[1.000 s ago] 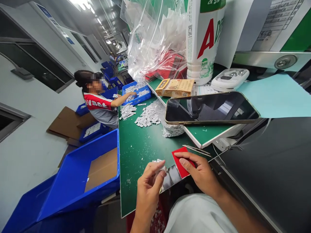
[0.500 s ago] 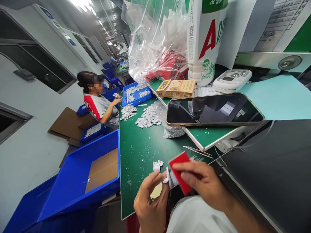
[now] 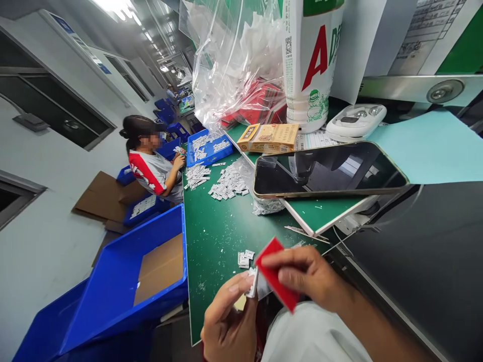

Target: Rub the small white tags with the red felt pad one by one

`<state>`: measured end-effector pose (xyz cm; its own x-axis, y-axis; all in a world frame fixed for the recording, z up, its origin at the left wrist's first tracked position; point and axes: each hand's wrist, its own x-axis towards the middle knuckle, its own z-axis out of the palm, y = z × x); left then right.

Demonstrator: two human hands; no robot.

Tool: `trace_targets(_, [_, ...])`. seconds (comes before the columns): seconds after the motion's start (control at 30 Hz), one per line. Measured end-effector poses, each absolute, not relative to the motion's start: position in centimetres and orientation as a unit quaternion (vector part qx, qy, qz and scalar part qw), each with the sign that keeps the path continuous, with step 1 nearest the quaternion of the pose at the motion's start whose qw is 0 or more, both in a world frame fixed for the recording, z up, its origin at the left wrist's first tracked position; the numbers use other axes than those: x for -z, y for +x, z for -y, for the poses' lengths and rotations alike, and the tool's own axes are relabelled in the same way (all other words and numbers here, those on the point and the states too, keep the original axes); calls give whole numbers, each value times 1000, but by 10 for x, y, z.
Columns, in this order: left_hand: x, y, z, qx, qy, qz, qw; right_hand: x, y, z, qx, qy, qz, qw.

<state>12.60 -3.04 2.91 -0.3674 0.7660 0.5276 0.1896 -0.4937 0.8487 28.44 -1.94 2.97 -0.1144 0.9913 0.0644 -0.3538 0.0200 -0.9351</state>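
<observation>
My left hand [image 3: 230,317] pinches a small white plastic part [image 3: 252,282] between thumb and fingertips, near the table's front edge. In my right hand [image 3: 313,276] is a flat red pad [image 3: 277,274], gripped between thumb and fingers and held at a slant. The pad's upper left corner is right beside the white part; whether they touch I cannot tell. Just beyond my left fingertips lie several small white pieces [image 3: 245,258] on the green table [image 3: 211,236]. Something pale yellow shows below the part, mostly hidden by my left hand.
Heaps of white pieces [image 3: 228,182] lie farther along the table by a blue tray [image 3: 222,153]. A phone [image 3: 328,171], a small carton [image 3: 267,138] and a bottle [image 3: 307,65] stand on a raised shelf. Left are a large blue bin [image 3: 124,266] and a seated co-worker [image 3: 154,166].
The red pad and my right hand have moved left, closer to the white part. My left hand has shifted slightly left and down, and the part is turned differently. The co-worker's head has turned.
</observation>
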Motion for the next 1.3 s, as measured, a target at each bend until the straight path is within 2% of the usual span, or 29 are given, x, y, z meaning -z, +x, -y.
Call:
trace_targets(0.07, [-34, 129, 28, -708, 513, -441, 203, -29, 283, 18, -630, -335, 453, 534])
trace_targets(0.17, [-36, 130, 22, -722, 525, -411, 186, -26, 281, 16, -509, -460, 369, 627])
trace_targets(0.27, [-35, 124, 16, -713, 548, -375, 225, -26, 280, 16, -541, -385, 446, 600])
trace_targets(0.33, [-34, 116, 12, -690, 511, -378, 347, -26, 281, 17, -539, -376, 476, 584])
trace_targets(0.47, [-34, 92, 2, -580, 307, -360, 663, -25, 285, 20, -452, -476, 405, 636])
trace_targets(0.53, [-32, 84, -2, -504, 213, -330, 769, -25, 285, 25, -491, -418, 436, 628])
trace_targets(0.63, [-27, 83, 0, -428, 128, -282, 849, -27, 281, 31, -541, -253, 517, 613])
trace_targets(0.7, [-26, 89, 5, -395, 104, -270, 872, -28, 278, 32, -533, -174, 571, 599])
trace_targets(0.73, [-27, 93, 7, -381, 97, -270, 879, -29, 277, 31, -513, -184, 584, 601])
trace_targets(0.87, [-32, 102, 12, -374, 120, -277, 877, -33, 282, 28, -443, -360, 519, 636])
trace_targets(0.97, [-34, 102, 8, -398, 189, -310, 843, -39, 288, 28, -509, -288, 552, 594])
trace_targets(1.07, [-31, 99, 4, -440, 256, -311, 802, -44, 292, 29, -482, -380, 492, 618])
trace_targets(1.13, [-29, 97, 2, -438, 282, -303, 798, -46, 294, 29, -516, -366, 457, 625])
trace_targets(1.23, [-25, 95, 2, -404, 302, -315, 804, -46, 296, 27, -637, -264, 488, 536])
trace_targets(1.3, [-24, 95, 2, -410, 318, -324, 791, -47, 296, 24, -606, -348, 456, 552])
